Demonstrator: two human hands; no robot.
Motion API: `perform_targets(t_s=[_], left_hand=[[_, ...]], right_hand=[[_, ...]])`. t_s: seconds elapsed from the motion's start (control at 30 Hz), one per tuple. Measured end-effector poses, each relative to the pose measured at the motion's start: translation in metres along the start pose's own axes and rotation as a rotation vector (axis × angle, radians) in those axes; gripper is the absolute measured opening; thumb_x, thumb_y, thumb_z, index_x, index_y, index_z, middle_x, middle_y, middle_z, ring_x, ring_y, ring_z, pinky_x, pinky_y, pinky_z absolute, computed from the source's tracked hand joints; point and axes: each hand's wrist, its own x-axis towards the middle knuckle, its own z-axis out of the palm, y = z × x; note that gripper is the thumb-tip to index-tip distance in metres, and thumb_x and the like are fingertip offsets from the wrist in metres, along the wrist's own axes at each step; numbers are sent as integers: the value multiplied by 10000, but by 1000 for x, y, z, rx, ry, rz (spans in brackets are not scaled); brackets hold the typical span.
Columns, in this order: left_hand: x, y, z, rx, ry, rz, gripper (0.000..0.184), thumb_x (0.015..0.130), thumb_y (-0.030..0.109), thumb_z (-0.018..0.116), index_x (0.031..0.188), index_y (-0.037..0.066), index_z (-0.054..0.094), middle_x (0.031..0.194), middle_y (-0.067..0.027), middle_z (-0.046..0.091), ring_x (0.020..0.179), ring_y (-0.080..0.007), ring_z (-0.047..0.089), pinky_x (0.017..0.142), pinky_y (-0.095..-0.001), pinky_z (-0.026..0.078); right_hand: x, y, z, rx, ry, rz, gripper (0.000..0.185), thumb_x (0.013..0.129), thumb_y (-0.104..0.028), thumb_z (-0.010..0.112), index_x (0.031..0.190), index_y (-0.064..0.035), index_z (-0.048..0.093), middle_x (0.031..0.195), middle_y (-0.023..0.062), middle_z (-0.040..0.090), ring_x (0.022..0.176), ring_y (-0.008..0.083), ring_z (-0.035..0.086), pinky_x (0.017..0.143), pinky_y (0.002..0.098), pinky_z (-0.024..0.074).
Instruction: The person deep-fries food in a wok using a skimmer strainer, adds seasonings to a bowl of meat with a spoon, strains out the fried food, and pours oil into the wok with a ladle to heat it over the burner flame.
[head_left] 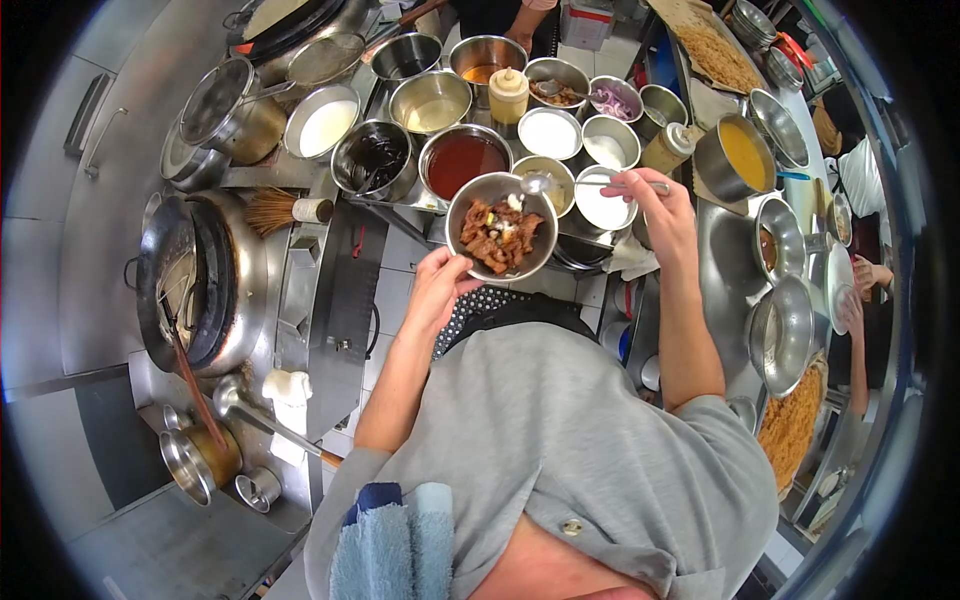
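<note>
My left hand point(437, 284) is closed on the lower left rim of a steel bowl point(549, 238), which is tilted toward me. Inside the bowl lie browned meat pieces point(492, 240) with some white powder and green bits on top. Between the fingers of my right hand point(655, 210) is the handle of a metal spoon point(537, 183). The spoon's head is over the bowl's upper right rim, close to the white powder point(515, 202). Near my right hand stands a container of white powder point(603, 207). A pot of dark red sauce point(464, 165) stands just beyond the bowl.
Several steel containers crowd the counter ahead, with a squeeze bottle point(508, 97) and chopped red onion point(617, 101) among them. A wok point(190, 285) and a ladle point(232, 395) are at my left. On the right are a pot of yellow liquid point(745, 155) and another person's hands point(872, 274).
</note>
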Motion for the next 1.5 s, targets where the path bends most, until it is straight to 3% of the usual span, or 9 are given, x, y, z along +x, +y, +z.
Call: perform_targets(t_s=[0.17, 0.33, 0.47, 0.6, 0.7, 0.83, 1.03, 1.23, 1.5], left_hand=[[-1, 4, -5, 32, -38, -43, 136, 846, 27, 495, 953, -15, 567, 889, -89, 622, 790, -167, 624, 762, -349, 549], [-17, -3, -20, 52, -40, -50, 202, 839, 14, 505, 1025, -36, 568, 903, -95, 607, 797, -168, 600, 757, -377, 534], [-20, -16, -25, 105, -139, -124, 212, 826, 18, 509, 1024, -32, 564, 931, -101, 629, 827, -177, 624, 711, -331, 544], [-10, -35, -19, 210, -240, -199, 108, 821, 8, 492, 904, -10, 558, 873, -94, 632, 744, -161, 630, 683, -320, 553], [-14, -42, 25, 314, -346, -214, 94, 821, 0, 490, 888, -9, 555, 835, -65, 602, 742, -147, 616, 693, -322, 557], [-21, -66, 101, 385, -539, -236, 119, 826, 25, 495, 921, -13, 556, 861, -60, 594, 765, -147, 612, 716, -338, 555], [-38, -124, 201, 302, -695, -340, 166, 841, 36, 502, 986, -33, 546, 959, -105, 604, 895, -207, 624, 836, -387, 534], [-53, -169, 254, 323, -705, -361, 145, 836, 43, 505, 971, -4, 534, 955, -87, 595, 883, -202, 610, 821, -376, 531], [-43, -205, 276, 278, -791, -457, 167, 913, 122, 521, 1026, 0, 505, 1002, -109, 569, 937, -245, 598, 853, -386, 519]], right_hand=[[10, 25, 11, -112, 266, -135, 319, 912, -229, 499, 913, 49, 656, 780, 84, 692, 600, 73, 513, 566, 232, 393], [32, 120, 40, -160, 212, 135, 382, 873, -356, 575, 1009, -3, 630, 780, 65, 696, 746, 128, 591, 723, 280, 439], [9, 115, 46, -121, 652, 88, 565, 862, -420, 594, 1217, 9, 498, 736, 86, 667, 724, 158, 618, 697, 296, 459], [-51, 90, 4, -187, 825, -39, 399, 830, -204, 629, 1167, -11, 535, 735, 89, 609, 658, 168, 574, 638, 292, 469], [-119, 82, -38, -168, 916, -99, 316, 813, -94, 600, 1115, -4, 579, 750, 45, 610, 652, 111, 555, 626, 258, 464], [-234, 37, -80, -105, 1083, 114, 279, 920, -276, 552, 899, -23, 669, 568, -12, 542, 519, 42, 469, 481, 206, 377], [-344, 72, -193, 222, 1380, 221, 342, 902, -304, 570, 1048, 5, 576, 699, 55, 601, 516, 83, 528, 428, 199, 393], [-312, 89, -266, 103, 1143, 378, 303, 853, -206, 581, 1000, 52, 520, 818, 123, 616, 635, 179, 647, 473, 255, 522], [-271, 62, -333, 104, 1146, 115, 224, 799, -117, 527, 913, 76, 536, 809, 122, 599, 659, 219, 649, 561, 301, 589]])
